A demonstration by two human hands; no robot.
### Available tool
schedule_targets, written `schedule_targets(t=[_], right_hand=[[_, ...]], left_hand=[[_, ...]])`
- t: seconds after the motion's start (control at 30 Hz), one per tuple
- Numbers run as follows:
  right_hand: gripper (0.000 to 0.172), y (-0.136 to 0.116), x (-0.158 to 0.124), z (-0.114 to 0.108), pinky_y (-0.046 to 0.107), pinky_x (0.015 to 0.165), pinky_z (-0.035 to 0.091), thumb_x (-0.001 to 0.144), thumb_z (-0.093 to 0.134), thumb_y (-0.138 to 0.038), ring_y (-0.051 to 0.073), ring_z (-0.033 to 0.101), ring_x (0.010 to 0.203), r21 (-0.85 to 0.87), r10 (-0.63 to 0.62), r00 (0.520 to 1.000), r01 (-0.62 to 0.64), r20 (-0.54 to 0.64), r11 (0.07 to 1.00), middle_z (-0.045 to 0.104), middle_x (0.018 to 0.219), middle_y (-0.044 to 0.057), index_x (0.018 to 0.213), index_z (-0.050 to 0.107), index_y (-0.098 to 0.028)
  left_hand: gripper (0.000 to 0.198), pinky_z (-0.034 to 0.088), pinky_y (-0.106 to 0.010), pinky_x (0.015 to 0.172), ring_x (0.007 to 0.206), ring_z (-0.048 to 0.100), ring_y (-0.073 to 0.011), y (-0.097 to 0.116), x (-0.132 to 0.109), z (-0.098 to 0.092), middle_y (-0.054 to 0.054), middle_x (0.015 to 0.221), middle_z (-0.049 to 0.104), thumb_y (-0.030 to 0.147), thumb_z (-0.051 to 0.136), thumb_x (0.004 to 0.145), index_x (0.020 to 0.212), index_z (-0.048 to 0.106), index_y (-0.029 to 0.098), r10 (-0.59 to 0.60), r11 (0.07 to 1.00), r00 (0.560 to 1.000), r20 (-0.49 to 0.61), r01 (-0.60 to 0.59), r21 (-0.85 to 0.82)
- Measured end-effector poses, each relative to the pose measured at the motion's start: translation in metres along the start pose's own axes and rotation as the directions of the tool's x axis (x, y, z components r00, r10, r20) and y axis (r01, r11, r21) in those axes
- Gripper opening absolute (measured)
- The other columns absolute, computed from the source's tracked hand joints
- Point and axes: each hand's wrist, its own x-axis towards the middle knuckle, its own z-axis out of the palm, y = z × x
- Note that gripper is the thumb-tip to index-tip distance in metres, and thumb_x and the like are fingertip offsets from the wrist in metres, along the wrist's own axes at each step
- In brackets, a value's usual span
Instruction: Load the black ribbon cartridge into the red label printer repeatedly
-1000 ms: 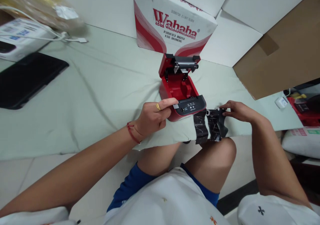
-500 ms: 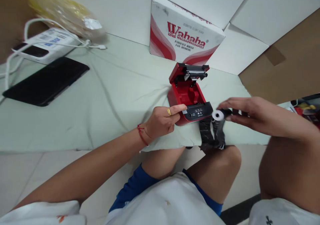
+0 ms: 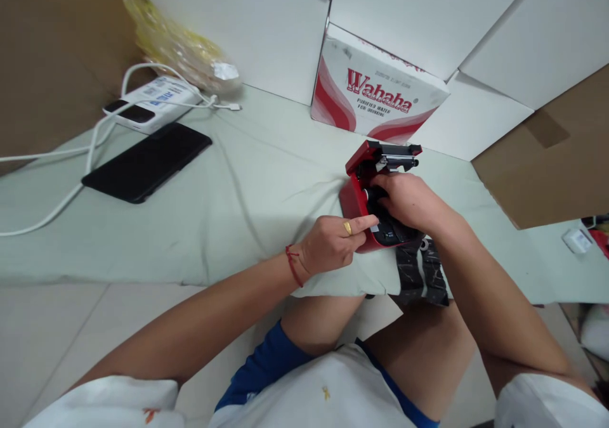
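A red printer-like device (image 3: 353,201) stands with its lid raised near the table's front edge. My left hand (image 3: 335,241) rests at its front, index finger on the black front panel, the other fingers curled. Inside the open compartment is my right hand (image 3: 404,203), fingers closed round a black roll (image 3: 375,198) with a white core end. Below the device, black strip material (image 3: 421,276) hangs over the table edge, with a small white ring at its top, partly behind my right wrist.
A black phone (image 3: 147,162) lies at the left beside a white power bank (image 3: 155,104) with white cables. Behind it is a yellowish plastic bag (image 3: 183,51). A Wahaha carton (image 3: 375,89) and white boxes stand at the back, a brown carton (image 3: 547,162) at the right.
My right hand has moved left from beside the device into its open compartment, with a black roll. My left hand stays at the front panel. The view has shifted.
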Motion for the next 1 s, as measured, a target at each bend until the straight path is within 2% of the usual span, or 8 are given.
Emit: schedule_targets(t=[0.2,0.33,0.43,0.57,0.73,0.87,0.93,1.0], right_hand=[[0.038,0.008,0.002,0.011,0.035,0.089,0.052,0.087,0.059,-0.015,0.027,0.071,0.106,0.082,-0.043,0.998,0.046,-0.044,0.996,0.076,0.122,0.011,0.123,0.072,-0.018],[0.028,0.009,-0.047,0.013,0.038,0.095,0.054,0.1,0.054,-0.027,0.023,0.071,0.108,0.264,-0.092,0.964,0.158,-0.248,0.952,0.075,0.121,0.008,0.122,0.071,-0.022],[0.025,0.001,-0.093,0.024,0.041,0.1,0.054,0.102,0.055,-0.025,0.024,0.067,0.116,0.26,-0.096,0.907,0.218,-0.411,0.941,0.072,0.126,0.009,0.121,0.07,-0.023],[0.042,-0.016,-0.129,0.052,0.05,0.108,0.05,0.099,0.059,-0.019,0.028,0.062,0.126,0.186,-0.078,0.859,0.197,-0.506,0.963,0.065,0.14,0.012,0.141,0.058,-0.025],[0.059,-0.034,-0.137,0.077,0.062,0.116,0.041,0.1,0.057,-0.018,0.031,0.056,0.138,0.152,-0.006,0.844,0.104,-0.536,0.983,0.058,0.151,0.013,0.156,0.042,-0.028],[0.063,-0.04,-0.138,0.084,0.062,0.118,0.041,0.1,0.056,-0.02,0.031,0.051,0.144,0.189,0.042,0.841,0.072,-0.54,0.979,0.054,0.156,0.013,0.159,0.037,-0.03],[0.063,-0.04,-0.138,0.085,0.061,0.117,0.042,0.1,0.055,-0.02,0.031,0.05,0.144,0.197,0.045,0.835,0.076,-0.549,0.978,0.053,0.156,0.013,0.16,0.037,-0.029],[0.062,-0.039,-0.137,0.086,0.061,0.116,0.043,0.101,0.054,-0.02,0.031,0.051,0.144,0.202,0.046,0.831,0.081,-0.555,0.976,0.054,0.155,0.013,0.159,0.037,-0.029]], left_hand=[[0.026,0.056,-0.028,0.06,0.072,0.073,-0.0132,0.001,0.002,-0.001,-0.007,0.118,0.079,0.004,0.043,0.088,0.079,0.063,0.016,0.005,1.0,1.0,-0.024,-0.004,0.028],[0.026,0.055,-0.027,0.059,0.072,0.072,-0.0119,0.002,0.002,-0.002,-0.005,0.121,0.079,0.003,0.042,0.087,0.077,0.061,0.017,-0.002,0.999,1.0,0.001,0.002,0.038],[0.027,0.056,-0.027,0.062,0.076,0.073,-0.0123,0.002,0.002,-0.002,-0.006,0.122,0.078,0.003,0.042,0.088,0.08,0.063,0.016,-0.02,1.0,1.0,0.007,0.02,0.015],[0.027,0.059,-0.026,0.066,0.078,0.075,-0.0129,0.002,0.002,-0.002,-0.007,0.121,0.078,0.003,0.042,0.088,0.083,0.065,0.016,-0.044,0.999,0.999,0.012,0.044,-0.02],[0.024,0.062,-0.025,0.077,0.093,0.077,-0.0147,0.006,0.009,-0.008,-0.008,0.118,0.078,0.002,0.04,0.088,0.083,0.058,0.018,-0.097,0.986,0.995,-0.031,0.092,-0.141],[0.036,0.062,-0.031,0.094,0.117,0.072,-0.0181,0.001,0.035,-0.022,-0.011,0.129,0.073,0.008,0.035,0.096,0.123,0.057,0.019,-0.32,0.932,0.94,-0.12,0.289,-0.219],[0.051,0.061,-0.033,0.098,0.128,0.067,-0.0193,-0.012,0.053,-0.029,-0.012,0.143,0.064,0.007,0.03,0.098,0.145,0.042,0.021,-0.428,0.895,0.891,-0.151,0.394,-0.21],[0.059,0.06,-0.036,0.098,0.137,0.061,-0.0224,-0.03,0.068,-0.034,-0.012,0.153,0.055,0.009,0.032,0.098,0.155,0.029,0.025,-0.451,0.885,0.887,-0.1,0.429,-0.18]])
